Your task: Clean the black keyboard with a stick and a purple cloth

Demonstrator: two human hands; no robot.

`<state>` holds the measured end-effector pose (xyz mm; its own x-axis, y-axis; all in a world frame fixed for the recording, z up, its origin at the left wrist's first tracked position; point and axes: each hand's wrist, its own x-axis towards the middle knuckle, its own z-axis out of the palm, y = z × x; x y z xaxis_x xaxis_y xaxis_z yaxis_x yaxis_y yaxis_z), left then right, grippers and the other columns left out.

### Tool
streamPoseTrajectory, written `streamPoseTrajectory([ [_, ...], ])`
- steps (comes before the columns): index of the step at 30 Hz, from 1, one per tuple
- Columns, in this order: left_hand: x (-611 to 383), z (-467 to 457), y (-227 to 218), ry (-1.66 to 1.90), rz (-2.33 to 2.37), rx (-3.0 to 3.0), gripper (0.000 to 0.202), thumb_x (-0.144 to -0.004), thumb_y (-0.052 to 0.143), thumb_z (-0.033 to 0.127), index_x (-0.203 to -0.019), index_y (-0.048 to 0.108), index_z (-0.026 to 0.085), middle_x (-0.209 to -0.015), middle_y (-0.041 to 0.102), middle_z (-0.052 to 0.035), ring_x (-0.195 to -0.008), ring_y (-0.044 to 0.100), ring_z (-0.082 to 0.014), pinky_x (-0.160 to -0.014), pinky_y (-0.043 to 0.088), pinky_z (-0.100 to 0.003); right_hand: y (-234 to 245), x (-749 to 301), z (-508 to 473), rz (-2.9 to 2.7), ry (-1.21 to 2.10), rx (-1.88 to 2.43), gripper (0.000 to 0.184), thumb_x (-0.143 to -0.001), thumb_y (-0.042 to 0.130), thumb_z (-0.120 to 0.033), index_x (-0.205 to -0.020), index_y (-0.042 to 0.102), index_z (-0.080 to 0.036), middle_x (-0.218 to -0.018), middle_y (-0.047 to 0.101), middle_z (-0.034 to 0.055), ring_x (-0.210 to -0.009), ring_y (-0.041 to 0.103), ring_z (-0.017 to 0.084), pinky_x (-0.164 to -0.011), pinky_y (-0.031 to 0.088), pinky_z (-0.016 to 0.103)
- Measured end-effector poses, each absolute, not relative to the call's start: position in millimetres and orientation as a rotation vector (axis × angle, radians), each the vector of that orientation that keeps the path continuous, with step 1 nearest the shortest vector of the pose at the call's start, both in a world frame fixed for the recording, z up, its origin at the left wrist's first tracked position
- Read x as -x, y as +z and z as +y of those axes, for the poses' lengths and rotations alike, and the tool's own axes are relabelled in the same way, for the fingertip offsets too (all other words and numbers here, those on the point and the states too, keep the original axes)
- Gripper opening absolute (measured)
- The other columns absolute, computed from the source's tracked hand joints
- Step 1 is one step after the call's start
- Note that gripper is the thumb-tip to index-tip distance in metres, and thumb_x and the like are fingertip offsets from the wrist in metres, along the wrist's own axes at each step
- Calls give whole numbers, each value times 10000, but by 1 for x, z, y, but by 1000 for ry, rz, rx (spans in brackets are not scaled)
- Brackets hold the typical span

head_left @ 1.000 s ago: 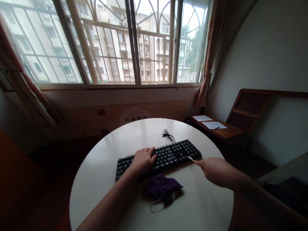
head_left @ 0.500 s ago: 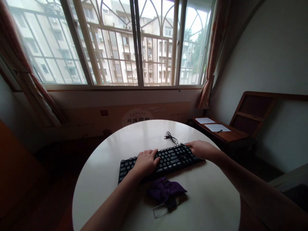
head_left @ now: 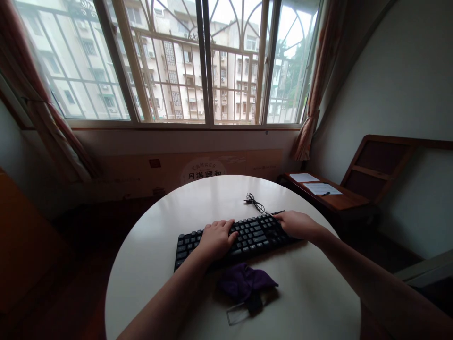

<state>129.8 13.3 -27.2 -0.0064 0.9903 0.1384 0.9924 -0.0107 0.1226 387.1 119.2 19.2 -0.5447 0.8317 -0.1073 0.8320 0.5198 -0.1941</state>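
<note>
A black keyboard point(head_left: 256, 232) with dark grey keys lies slightly tilted across the round white table. My left hand point(head_left: 216, 240) rests flat on its left-middle keys, fingers stretched out and a little apart. Over the right end, my right hand point(head_left: 297, 224) is closed, thumb and index finger pinched together at the back edge. Whatever those fingers hold is too small and dark to make out. A bundled black cable point(head_left: 255, 203) lies behind the keyboard. In front of it sit a crumpled purple cloth point(head_left: 244, 282) and a wire-loop tool with a black handle point(head_left: 254, 304).
The round white table point(head_left: 148, 264) carries all of this. At the right, a low wooden side table point(head_left: 339, 202) holds paper sheets point(head_left: 322, 188) and a pen point(head_left: 326, 194). A barred window point(head_left: 208, 71) with curtains stands beyond, above a printed panel point(head_left: 219, 163).
The view has shifted slightly. My right hand stays at the keyboard's right end; a small pale thing seen at its fingertips earlier is hardly visible now. My left hand stays in place.
</note>
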Motion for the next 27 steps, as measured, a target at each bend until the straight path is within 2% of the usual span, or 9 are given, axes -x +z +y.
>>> streamPoseTrajectory([
  [5,-130,13,-26,-260,-2198,2211,534,-915,331,534,-1361,457,268,-1325,563,-71,-1202,496,-283,-997,368,-435,20,-394,104,2721,-255,-1504,429,-864,386,-257,-1212,623,-343,-1083,676,45,-947,628,221,-743,415,270],
  [15,-130,13,-25,-246,-2207,2206,532,-920,329,531,-1365,454,268,-1335,557,-66,-1214,490,-280,-1004,369,-431,15,-425,56,2653,-173,-1500,459,-864,368,-199,-1257,587,-287,-1097,660,92,-937,631,238,-742,412,295],
  [19,-130,12,-25,-248,-2209,2208,531,-922,321,527,-1370,450,272,-1347,549,-64,-1225,482,-277,-1011,364,-424,7,-443,34,2662,-130,-1487,498,-849,360,-160,-1284,566,-290,-1031,676,96,-872,644,232,-703,408,294],
  [22,-129,13,-26,-252,-2212,2208,535,-922,319,527,-1372,449,269,-1348,548,-64,-1227,481,-276,-1015,362,-426,10,-453,22,2675,-167,-1460,504,-843,365,-151,-1267,576,-323,-1003,684,74,-855,648,223,-700,411,294],
  [27,-128,13,-27,-269,-2209,2212,543,-919,316,538,-1373,451,273,-1346,552,-59,-1223,485,-277,-1017,364,-432,33,-466,20,2644,-263,-1419,425,-860,394,-210,-1157,647,-379,-1075,683,34,-980,638,250,-784,428,329],
])
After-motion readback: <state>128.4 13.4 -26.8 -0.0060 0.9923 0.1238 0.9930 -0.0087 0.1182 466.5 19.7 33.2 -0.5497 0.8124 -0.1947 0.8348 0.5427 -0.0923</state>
